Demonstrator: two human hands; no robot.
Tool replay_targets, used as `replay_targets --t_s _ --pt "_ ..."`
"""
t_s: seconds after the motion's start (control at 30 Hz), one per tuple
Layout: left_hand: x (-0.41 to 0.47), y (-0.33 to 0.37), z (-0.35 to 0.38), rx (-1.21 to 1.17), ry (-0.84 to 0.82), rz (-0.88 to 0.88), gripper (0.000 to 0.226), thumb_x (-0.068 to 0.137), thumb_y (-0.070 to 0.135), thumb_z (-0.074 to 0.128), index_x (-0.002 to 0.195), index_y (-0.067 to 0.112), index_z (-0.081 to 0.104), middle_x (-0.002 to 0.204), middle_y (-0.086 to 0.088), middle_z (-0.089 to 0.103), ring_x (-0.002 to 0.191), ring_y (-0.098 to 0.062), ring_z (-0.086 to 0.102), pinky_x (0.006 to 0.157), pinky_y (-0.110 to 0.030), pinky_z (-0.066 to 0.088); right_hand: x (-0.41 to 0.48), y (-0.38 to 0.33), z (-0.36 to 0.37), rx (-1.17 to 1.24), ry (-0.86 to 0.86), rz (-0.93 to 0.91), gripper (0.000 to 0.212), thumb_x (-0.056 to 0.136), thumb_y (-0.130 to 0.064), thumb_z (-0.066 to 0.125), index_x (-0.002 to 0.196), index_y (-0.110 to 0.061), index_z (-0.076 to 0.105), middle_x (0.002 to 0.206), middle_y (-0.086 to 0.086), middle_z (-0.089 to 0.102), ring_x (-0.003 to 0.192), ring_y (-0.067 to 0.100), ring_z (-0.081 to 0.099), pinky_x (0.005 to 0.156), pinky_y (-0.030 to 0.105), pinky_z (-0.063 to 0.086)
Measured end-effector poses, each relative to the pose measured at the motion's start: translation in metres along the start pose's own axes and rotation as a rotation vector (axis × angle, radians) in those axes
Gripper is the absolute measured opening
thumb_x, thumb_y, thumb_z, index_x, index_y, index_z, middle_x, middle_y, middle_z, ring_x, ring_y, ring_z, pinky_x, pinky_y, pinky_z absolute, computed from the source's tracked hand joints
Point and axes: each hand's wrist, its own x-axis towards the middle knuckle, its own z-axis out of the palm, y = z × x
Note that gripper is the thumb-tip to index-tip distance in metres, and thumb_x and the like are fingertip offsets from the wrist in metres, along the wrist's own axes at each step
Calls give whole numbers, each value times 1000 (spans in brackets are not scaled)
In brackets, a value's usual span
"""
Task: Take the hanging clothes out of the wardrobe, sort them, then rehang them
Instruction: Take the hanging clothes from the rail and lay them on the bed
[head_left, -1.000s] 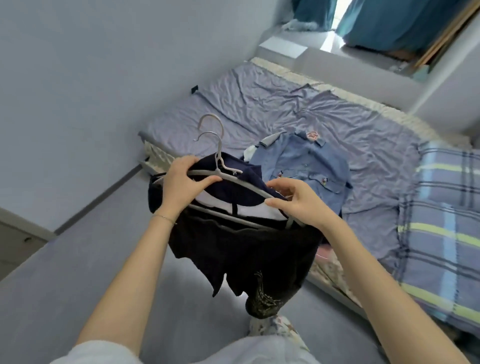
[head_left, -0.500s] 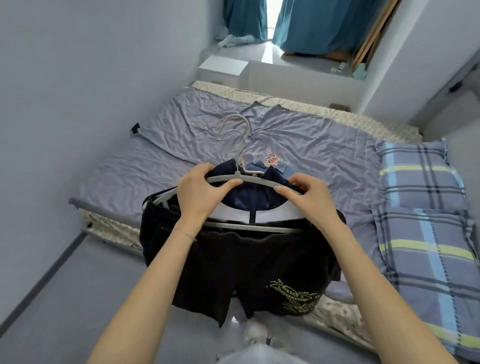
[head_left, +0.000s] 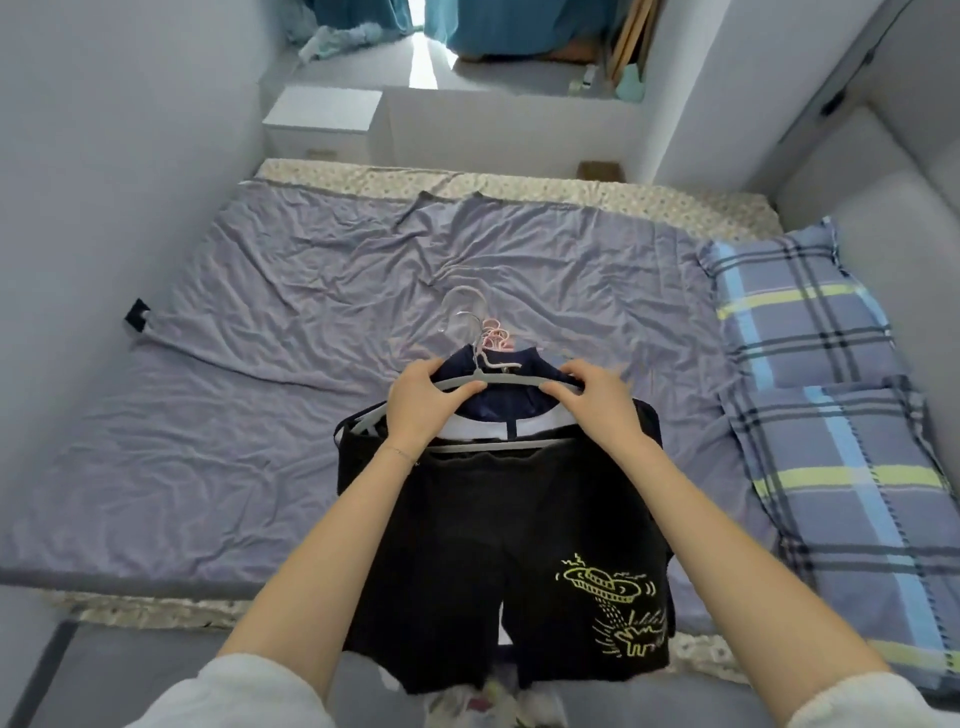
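Observation:
I hold a stack of grey hangers (head_left: 511, 383) with dark clothes over the bed. My left hand (head_left: 423, 402) grips the left shoulder of the top hanger; my right hand (head_left: 592, 397) grips its right shoulder. Black shorts (head_left: 498, 561) with a yellow-green drawing hang down in front. A navy garment (head_left: 498, 397) shows between my hands. Two or more pale hooks (head_left: 465, 317) stick up behind, and a bit of pink (head_left: 496, 335) shows beside them. The blue shirt seen earlier is hidden behind the bundle.
The bed's crumpled lilac sheet (head_left: 291, 395) spreads ahead and to the left. A plaid blue quilt (head_left: 831, 415) lies along the right side. A white nightstand (head_left: 322, 122) stands beyond the bed, with teal curtains (head_left: 498, 26) behind. Grey floor (head_left: 130, 670) lies below.
My view has swung left to face the bed squarely, and the bundle now hangs over the bed's middle, covering the blue shirt. Both hands keep their grip on the hanger.

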Motion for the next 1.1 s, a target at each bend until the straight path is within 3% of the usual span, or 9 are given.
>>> replay_targets --t_s 0.17,0.37,0.47,0.57,0.63,0.73,0.97,1.1 --pt "75 -44 54 20 -125 -29 45 68 61 76 90 23 70 88 7 66 86 -13 60 73 -31 44 71 38 41 -128 -54 105 23 91 -41 62 77 -26 52 69 -10 53 71 16 52 54 29 29" --pt "147 -99 133 97 -254 -21 44 76 51 76 102 16 70 95 1 66 93 -16 59 78 -29 44 143 107 98 -273 -91 221 22 94 -41 58 82 -23 54 75 -3 57 78 23 57 66 35 39" --pt "168 -124 162 110 -264 -19 43 80 43 77 108 12 68 101 -1 65 97 -18 59 87 -34 49 167 130 124 -332 -101 229 23 96 -37 56 103 -18 66 93 2 69 90 26 62 79 41 48" --pt "171 -138 178 112 -241 -3 36 85 28 74 115 12 65 109 -4 67 106 -22 61 96 -39 47 180 143 135 -311 -118 255 24 95 -25 56 116 -18 66 107 4 70 102 28 61 85 45 50" --pt "167 -139 179 88 -211 -18 40 88 20 70 126 11 60 124 -4 64 118 -22 57 107 -45 40 180 144 135 -258 -104 256 31 94 -22 57 125 -19 62 118 3 66 113 27 57 91 46 49" --pt "153 -134 166 -2 -173 -43 46 92 16 66 135 8 55 135 -5 59 127 -20 52 112 -40 38 171 132 129 -166 -59 241 42 95 -23 58 137 -18 54 135 1 58 128 23 48 106 45 41" --pt "97 -87 104 -75 -16 -31 45 92 14 64 136 12 54 140 -2 55 138 -19 42 115 -46 33 129 63 103 -51 -32 106 45 94 -26 61 138 -21 51 138 -1 55 130 19 44 110 41 36" --pt "52 -54 61 -111 103 -38 44 93 15 62 136 19 53 143 5 51 137 -10 41 116 -40 33 96 19 83 7 -48 -16 45 94 -26 62 138 -19 51 139 0 54 131 18 44 112 40 36"
